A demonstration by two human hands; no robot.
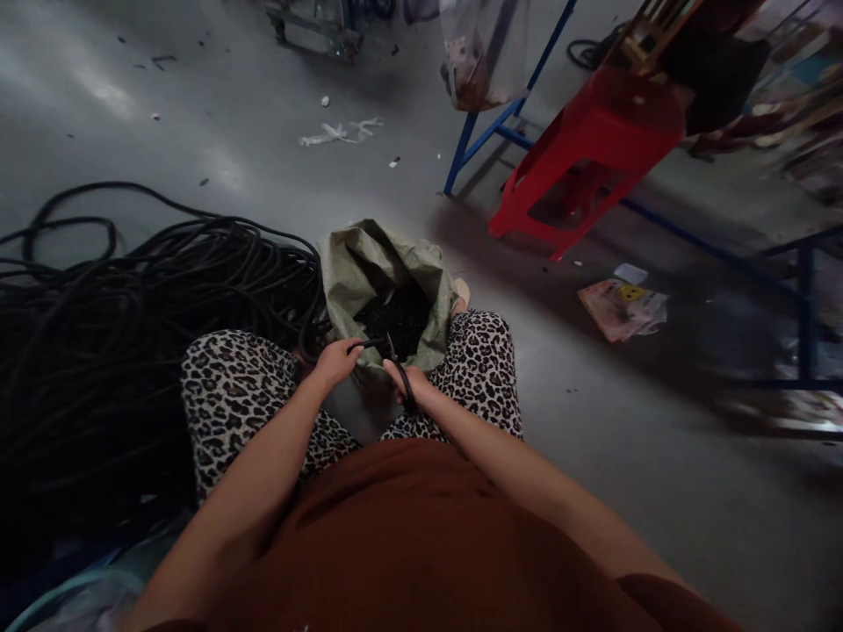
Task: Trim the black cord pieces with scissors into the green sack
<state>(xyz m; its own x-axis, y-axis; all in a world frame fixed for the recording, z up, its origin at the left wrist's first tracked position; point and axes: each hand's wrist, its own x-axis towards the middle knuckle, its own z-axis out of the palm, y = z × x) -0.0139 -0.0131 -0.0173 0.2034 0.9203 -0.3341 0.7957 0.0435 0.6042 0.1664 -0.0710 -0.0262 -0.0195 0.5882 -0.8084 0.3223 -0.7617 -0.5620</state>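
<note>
I sit with my knees apart above a grey floor. My left hand grips the end of a black cable just in front of my left knee. My right hand is closed on a black-handled cutting tool whose tip meets the cable end. Right behind both hands stands an open green woven sack with dark cut pieces inside. The cable leads to a big tangled pile of black cable on my left.
A red plastic stool lies tipped at the back right beside a blue metal frame. A pink packet lies on the floor to my right. Scraps dot the far floor. More blue framing stands at the right edge.
</note>
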